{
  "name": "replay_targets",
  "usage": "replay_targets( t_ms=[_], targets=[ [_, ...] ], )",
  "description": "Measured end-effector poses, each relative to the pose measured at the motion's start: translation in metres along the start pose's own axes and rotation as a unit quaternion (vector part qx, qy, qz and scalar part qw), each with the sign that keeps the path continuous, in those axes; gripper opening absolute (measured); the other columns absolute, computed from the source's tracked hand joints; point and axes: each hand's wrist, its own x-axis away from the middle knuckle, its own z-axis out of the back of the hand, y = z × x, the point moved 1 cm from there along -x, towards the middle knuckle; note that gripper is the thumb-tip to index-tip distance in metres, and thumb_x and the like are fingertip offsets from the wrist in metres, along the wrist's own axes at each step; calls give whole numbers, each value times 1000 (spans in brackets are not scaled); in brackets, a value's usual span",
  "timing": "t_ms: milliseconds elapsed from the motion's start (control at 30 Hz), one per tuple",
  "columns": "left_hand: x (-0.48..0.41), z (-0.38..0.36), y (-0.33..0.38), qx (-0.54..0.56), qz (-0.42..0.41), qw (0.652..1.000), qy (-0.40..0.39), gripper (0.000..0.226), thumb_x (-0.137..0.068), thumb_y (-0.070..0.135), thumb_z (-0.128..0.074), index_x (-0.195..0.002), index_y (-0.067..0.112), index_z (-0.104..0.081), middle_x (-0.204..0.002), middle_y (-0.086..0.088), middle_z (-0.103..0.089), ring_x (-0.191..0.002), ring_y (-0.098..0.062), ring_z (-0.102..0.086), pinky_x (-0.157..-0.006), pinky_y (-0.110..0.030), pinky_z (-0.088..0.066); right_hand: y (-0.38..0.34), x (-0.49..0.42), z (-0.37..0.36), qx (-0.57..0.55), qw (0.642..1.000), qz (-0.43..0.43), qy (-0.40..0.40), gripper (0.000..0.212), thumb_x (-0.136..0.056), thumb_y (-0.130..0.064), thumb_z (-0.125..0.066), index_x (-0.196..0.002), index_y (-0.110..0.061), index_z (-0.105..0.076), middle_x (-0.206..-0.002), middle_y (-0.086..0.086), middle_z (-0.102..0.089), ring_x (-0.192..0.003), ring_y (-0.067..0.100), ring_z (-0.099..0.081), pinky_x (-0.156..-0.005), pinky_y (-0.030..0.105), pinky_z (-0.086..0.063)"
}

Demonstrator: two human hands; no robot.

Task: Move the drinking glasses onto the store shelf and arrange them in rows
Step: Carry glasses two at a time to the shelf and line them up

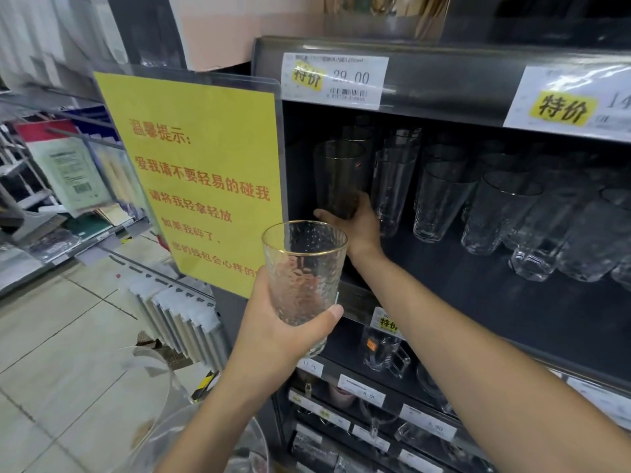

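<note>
**Two glasses in hand at the shelf's left end**

The dark store shelf [478,308] fills the right side of the view, its deck sloping away to the right under a front rail. A large yellow notice [205,172] in a clear sleeve stands against the shelf's left edge.

Clear standing glasses [440,203] are lined up on the deck in rows that run from the front edge toward the back wall, all upright with mouths up. They cover the middle and right of the deck.

The right hand [356,227] reaches in near the front-left corner of the deck. Its fingers and thumb are wrapped round the lower part of a tinted glass [338,175]. That glass stands with its long axis near vertical, mouth up, just beside the leftmost row. The hand hides its base, so whether it rests on the deck cannot be told.

The left hand [273,332] is out in front of the shelf's front edge, near the left corner. Its thumb and fingers are curled round the bottom of a dimpled glass [304,274] with a gold rim. The glass is held in the air, long axis upright and leaning slightly, with the open mouth up.

A white price label [334,80] with a yellow patch sits on the rail above the tinted glass.
</note>
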Motion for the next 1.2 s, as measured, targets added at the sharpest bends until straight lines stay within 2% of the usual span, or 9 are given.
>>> replay_targets(
  t_ms=[233, 367, 500, 833, 900, 967, 1067, 1133, 1200],
  targets=[
    [3, 0, -1, -1, -7, 1000, 0, 56, -72, 18, -85, -111, 39, -50, -97, 26, -67, -91, 7, -65, -71, -6, -49, 4, -2, -5, -8, 1000, -15, 5, 75, -72, -33, -86, -134, -16, -47, -127, 3, -63, -114, 14, -59, -92, 21, -45],
    [5, -2, -2, -2, -7, 1000, -1, 58, -72, 20, -85, -113, 40, -50, -100, 26, -66, -93, 7, -65, -73, -8, -50, 4, 0, -4, -8, 1000, -16, -6, 74, -74, -34, -85, -135, -17, -46, -127, 1, -63, -108, 8, -56, -90, 20, -44],
    [6, -4, -1, -1, -7, 1000, -3, 57, -73, 20, -85, -112, 41, -50, -99, 27, -66, -93, 7, -65, -71, -7, -50, 2, 2, -3, -3, 1000, -17, -20, 73, -77, -35, -82, -136, -17, -45, -130, 3, -61, -112, 10, -55, -93, 21, -43],
    [13, -7, 2, 9, -13, 1000, -8, 55, -73, 19, -84, -112, 36, -50, -98, 24, -66, -91, 6, -65, -72, -7, -49, -1, 7, 3, 35, 997, -26, -57, 74, -80, -33, -80, -141, -15, -41, -136, 5, -59, -125, 22, -55, -105, 33, -44],
    [13, -8, 3, 8, -17, 1000, -8, 54, -73, 20, -84, -112, 37, -51, -98, 23, -67, -91, 5, -65, -71, -8, -49, -3, 9, 6, 50, 995, -43, -74, 73, -82, -32, -79, -142, -15, -40, -135, 6, -59, -124, 22, -55, -104, 31, -44],
    [13, -9, 3, 14, -19, 1000, -9, 55, -73, 19, -85, -112, 38, -51, -99, 22, -67, -93, 3, -66, -73, -11, -51, -7, 14, 12, 69, 991, -58, -94, 67, -87, -30, -72, -143, -13, -40, -137, 7, -57, -125, 24, -54, -103, 31, -43],
    [13, -12, 3, 23, -25, 999, -19, 58, -73, 21, -87, -112, 42, -50, -102, 21, -68, -97, 2, -66, -75, -15, -53, -13, 26, 26, 42, 990, -79, -113, 53, -98, -24, -54, -146, -11, -36, -141, 10, -52, -128, 27, -50, -110, 37, -39],
    [13, -17, 5, 18, -32, 999, -33, 59, -70, 23, -88, -112, 40, -50, -101, 23, -68, -95, 4, -66, -74, -11, -52, -13, 32, 35, 49, 985, -82, -142, 58, -96, -30, -58, -147, -13, -35, -137, 5, -52, -126, 22, -49, -111, 39, -38],
    [11, -23, 7, 18, -40, 998, -48, 58, -71, 18, -88, -112, 36, -51, -98, 22, -68, -92, 6, -65, -72, -7, -49, -13, 41, 48, 100, 979, -67, -166, 68, -83, -46, -69, -140, -19, -44, -129, -3, -57, -121, 18, -54, -107, 40, -44]
  ],
)
